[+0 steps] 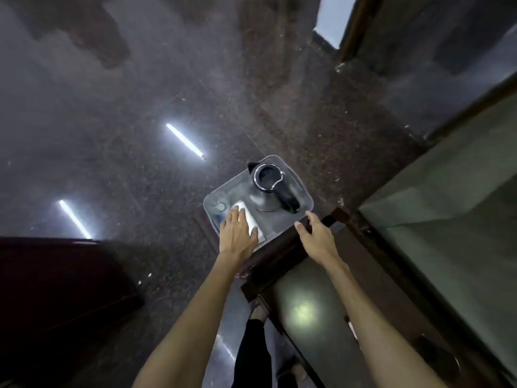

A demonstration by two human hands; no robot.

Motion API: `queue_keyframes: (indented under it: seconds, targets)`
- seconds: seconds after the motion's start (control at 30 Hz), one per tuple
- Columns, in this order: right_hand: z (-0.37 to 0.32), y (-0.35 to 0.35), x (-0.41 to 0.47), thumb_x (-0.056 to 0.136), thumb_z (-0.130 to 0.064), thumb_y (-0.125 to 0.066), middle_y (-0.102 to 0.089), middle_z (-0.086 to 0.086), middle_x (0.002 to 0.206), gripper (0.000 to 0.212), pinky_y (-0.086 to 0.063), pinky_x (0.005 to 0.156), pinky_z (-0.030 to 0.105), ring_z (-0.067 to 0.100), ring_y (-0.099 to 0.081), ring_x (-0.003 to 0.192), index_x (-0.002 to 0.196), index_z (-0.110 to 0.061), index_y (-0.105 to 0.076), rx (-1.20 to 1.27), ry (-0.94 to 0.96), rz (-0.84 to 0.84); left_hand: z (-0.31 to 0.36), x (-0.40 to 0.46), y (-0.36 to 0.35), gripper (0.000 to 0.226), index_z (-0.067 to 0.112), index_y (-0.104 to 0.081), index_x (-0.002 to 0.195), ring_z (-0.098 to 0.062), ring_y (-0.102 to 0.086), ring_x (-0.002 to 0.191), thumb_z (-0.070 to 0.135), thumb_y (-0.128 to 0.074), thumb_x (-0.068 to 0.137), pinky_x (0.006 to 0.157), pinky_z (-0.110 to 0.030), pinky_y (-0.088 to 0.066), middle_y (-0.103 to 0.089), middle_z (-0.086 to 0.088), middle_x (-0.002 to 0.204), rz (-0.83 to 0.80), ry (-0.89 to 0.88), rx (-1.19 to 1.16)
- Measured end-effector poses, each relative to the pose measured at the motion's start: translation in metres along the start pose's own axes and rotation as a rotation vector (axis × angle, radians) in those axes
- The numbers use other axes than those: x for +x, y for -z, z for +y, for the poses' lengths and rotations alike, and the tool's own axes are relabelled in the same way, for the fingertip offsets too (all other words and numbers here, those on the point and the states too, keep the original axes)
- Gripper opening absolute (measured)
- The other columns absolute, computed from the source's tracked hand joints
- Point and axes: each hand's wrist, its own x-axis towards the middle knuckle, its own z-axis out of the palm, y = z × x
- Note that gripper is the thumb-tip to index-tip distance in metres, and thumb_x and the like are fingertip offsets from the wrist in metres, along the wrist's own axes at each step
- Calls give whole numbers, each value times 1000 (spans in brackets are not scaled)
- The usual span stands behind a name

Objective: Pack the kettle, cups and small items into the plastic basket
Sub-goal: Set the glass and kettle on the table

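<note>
A clear plastic basket [303, 191] stands on the dark polished floor. Inside it, at the far right, sits a steel kettle [265, 189] with a black handle and lid. A white cup [249, 219] lies on its side in the near left part, and my left hand [237, 236] rests over it with fingers spread; whether it grips the cup is unclear. A small round item [221, 206] lies at the basket's left end. My right hand [319, 236] hovers over the basket's near right corner, fingers apart, holding nothing.
A dark wooden table [321, 303] with a glossy top juts in just below the basket, its corner touching the basket's near edge. A grey-green covered surface [461, 219] fills the right side. Dark furniture [56, 289] lies at lower left. My legs show below.
</note>
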Motion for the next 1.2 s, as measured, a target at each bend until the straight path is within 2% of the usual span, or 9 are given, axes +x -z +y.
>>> queue_keyframes:
  seconds: [0.13,0.3,0.43,0.6,0.8,0.87,0.97,1.13,1.2]
  targets:
    - [-3,-16,31,106,-49,-50,-36,8,167,71,-33,119,42,28,-35,153,165,-21,-24,78,-46,-10,-40,40,-3,68,3,-35,152,-34,-34,150,34,-59,97,114,-50,-41,-31,-17,164,0,145,-50]
    - [16,-25,69,106,-42,-56,-41,-5,164,61,-30,126,42,16,-35,153,161,-27,-36,354,-6,-83,-72,86,-21,86,1,-25,158,-35,-22,157,38,-67,93,121,-52,-32,-21,-20,169,68,239,-111]
    - [30,-19,93,93,-52,-65,-66,-7,141,56,-38,121,43,11,-56,137,142,-26,-62,471,90,-137,-88,111,-48,101,0,-18,161,-37,-26,155,48,-71,91,123,-53,-27,-26,-22,167,103,262,-189]
    - [36,-18,116,97,-43,-60,-76,4,117,37,-48,105,37,20,-68,116,115,-15,-76,527,223,-184,-96,125,-69,93,-2,-37,152,-42,-43,139,43,-80,83,112,-56,-39,-45,-22,150,286,261,-259]
    - [28,-47,120,104,-32,-53,-52,11,79,40,-44,73,20,22,-50,78,81,0,-57,644,275,-18,-101,122,-73,92,6,-50,146,-39,-50,126,46,-79,69,110,-53,-39,-54,-20,140,422,255,-506]
    - [17,-58,123,105,-30,-53,-38,20,70,49,-36,61,21,23,-37,67,72,5,-44,723,283,89,-99,115,-68,93,6,-51,146,-37,-50,128,49,-72,66,112,-51,-37,-55,-18,140,489,244,-560]
    - [2,-65,129,101,-31,-57,-30,29,64,56,-29,56,30,26,-29,63,65,6,-37,829,243,246,-92,102,-54,90,5,-52,145,-35,-50,130,44,-78,68,112,-49,-36,-57,-17,139,590,226,-627]
    - [-5,-47,121,96,-32,-65,-42,-5,58,46,-34,54,25,9,-38,58,56,-23,-45,887,227,325,-70,84,-22,90,5,-52,144,-33,-52,125,35,-86,66,107,-57,-44,-60,-15,135,693,140,-654]
    - [-3,-33,107,95,-34,-66,-41,2,59,48,-31,55,30,17,-37,59,57,-15,-43,902,246,337,-55,77,-13,92,8,-51,145,-30,-52,125,28,-91,65,106,-57,-46,-60,-12,133,687,107,-699]
